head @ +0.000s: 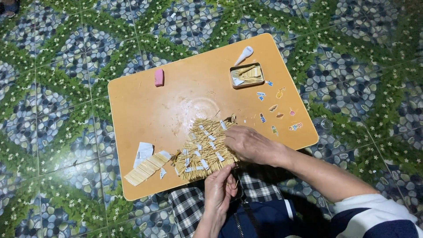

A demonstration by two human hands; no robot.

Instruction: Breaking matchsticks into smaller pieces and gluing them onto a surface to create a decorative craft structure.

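Observation:
A flat mat of thin wooden sticks [207, 147], dotted with small white paper tabs, lies at the near edge of a low orange table [185, 94]. My right hand [249, 143] lies palm down on the mat's right side, fingertips pressing on the sticks. From below comes my left hand [220, 189], its fingers closed on the mat's near edge where it overhangs the table.
A smaller strip of sticks [145, 169] and torn white paper [144, 150] lie at the near left. A pink eraser [159, 77], a white plastic scoop [243, 54], a tin of sticks [246, 75] and stickers [273, 108] are farther off. Patterned floor tiles [57, 88] surround the table.

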